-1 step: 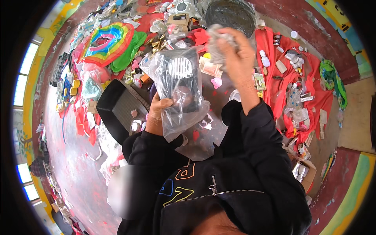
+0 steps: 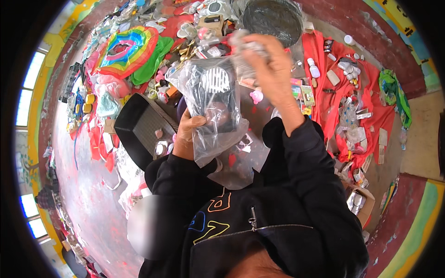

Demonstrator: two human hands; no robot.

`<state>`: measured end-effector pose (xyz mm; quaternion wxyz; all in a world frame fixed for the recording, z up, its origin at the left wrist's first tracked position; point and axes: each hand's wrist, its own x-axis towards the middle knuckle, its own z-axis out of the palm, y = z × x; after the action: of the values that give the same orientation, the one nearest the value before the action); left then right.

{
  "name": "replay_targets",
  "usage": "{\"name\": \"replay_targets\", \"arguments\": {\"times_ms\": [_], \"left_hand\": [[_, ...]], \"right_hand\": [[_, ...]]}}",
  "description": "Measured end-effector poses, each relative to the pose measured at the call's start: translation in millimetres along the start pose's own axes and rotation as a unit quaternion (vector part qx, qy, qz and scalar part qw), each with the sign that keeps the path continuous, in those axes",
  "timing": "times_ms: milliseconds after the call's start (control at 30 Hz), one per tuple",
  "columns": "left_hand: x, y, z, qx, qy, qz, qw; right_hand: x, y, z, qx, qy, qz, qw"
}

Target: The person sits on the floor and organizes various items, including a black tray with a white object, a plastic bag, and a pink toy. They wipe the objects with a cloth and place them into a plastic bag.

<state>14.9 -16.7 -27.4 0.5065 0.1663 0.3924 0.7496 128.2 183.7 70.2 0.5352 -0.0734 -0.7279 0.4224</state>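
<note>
My left hand (image 2: 187,132) grips a clear plastic bag (image 2: 204,150) in front of me, its thumb pressed on the near left side. Through the plastic shows a flat black item (image 2: 206,95) with a round white striped patch; a brownish round shape lower down is blurred by the film, so I cannot tell what it is. A crumpled grey cloth (image 2: 245,58) is bunched in my right hand (image 2: 273,67), its fingers closed round it beside the bag's upper right corner.
A black bin (image 2: 134,120) lies tilted left of the bag. Beyond are a rainbow-coloured ring (image 2: 125,52), a green cloth (image 2: 153,65) and a round black basin (image 2: 273,23) wrapped in plastic. Red cloth (image 2: 320,106) strewn with small goods spreads to the right, near an open cardboard box (image 2: 366,206).
My right hand has moved left with the grey cloth, closer to the bag's upper right corner. The left hand and the bag stay almost where they were.
</note>
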Motion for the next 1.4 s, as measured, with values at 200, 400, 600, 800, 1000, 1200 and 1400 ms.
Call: {"name": "replay_targets", "arguments": {"times_ms": [200, 400, 600, 800, 1000, 1200, 1400], "left_hand": [[-4.7, 2.9, 35.0, -0.027, 0.018, -0.020, 0.999], [-3.9, -8.8, 30.8, -0.167, 0.010, -0.063, 0.984], [-7.3, 3.0, 46.9, -0.179, 0.012, -0.093, 0.979], [-4.0, -2.6, 11.3, -0.151, -0.036, -0.074, 0.985], [-1.5, -2.4, 33.4, -0.166, 0.052, -0.073, 0.982], [15.8, -3.7, 15.3, -0.154, 0.142, -0.067, 0.976], [6.6, 24.9, 13.3, -0.230, 0.067, 0.009, 0.971]], "right_hand": [[-17.0, 19.4, 14.0, -0.163, -0.125, 0.058, 0.977], [2.0, 39.4, -22.9, -0.127, 0.150, 0.060, 0.979], [-24.0, 14.2, 16.9, -0.064, -0.071, 0.060, 0.994], [-22.1, 6.7, -13.2, -0.041, -0.194, 0.060, 0.978], [0.0, 23.6, -46.9, 0.205, 0.182, 0.213, 0.938], [-56.8, -16.2, 32.9, -0.105, -0.308, -0.058, 0.944], [-47.2, -3.8, 10.7, 0.117, -0.293, 0.243, 0.917]]}}
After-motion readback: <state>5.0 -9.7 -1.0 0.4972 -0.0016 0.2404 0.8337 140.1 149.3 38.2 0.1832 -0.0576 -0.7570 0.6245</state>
